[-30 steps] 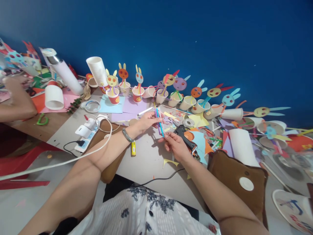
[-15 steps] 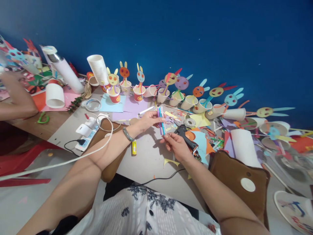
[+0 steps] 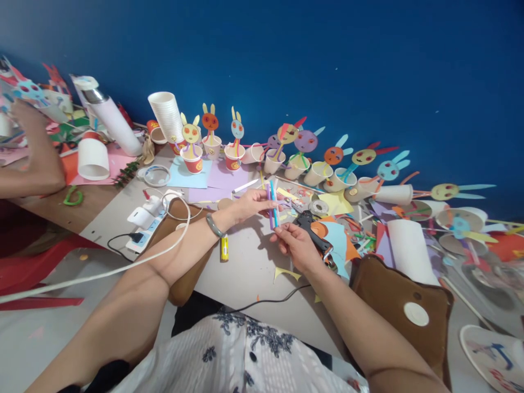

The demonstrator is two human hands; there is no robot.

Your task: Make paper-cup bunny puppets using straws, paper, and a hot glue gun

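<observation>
Holding a purple strip [image 3: 271, 222] and a blue strip [image 3: 275, 219] side by side above the surface [image 3: 245, 273], clamped between thumb and fingers of the left hand [image 3: 250, 204]. Pinching the near end of the blue strip with the right hand [image 3: 293, 240]. Showing a black glue gun [image 3: 303, 220] just beyond the right hand, a yellow paper scrap [image 3: 287, 273] on its near side, and a small yellow object [image 3: 224, 249] nearer than the left hand. Facing, well beyond both hands, rabbit-faced paper cups [image 3: 298, 166].

Deep blue wall [image 3: 262, 49], grey-white tabletop [image 3: 245, 273], red plastic stool [image 3: 45, 273]
</observation>
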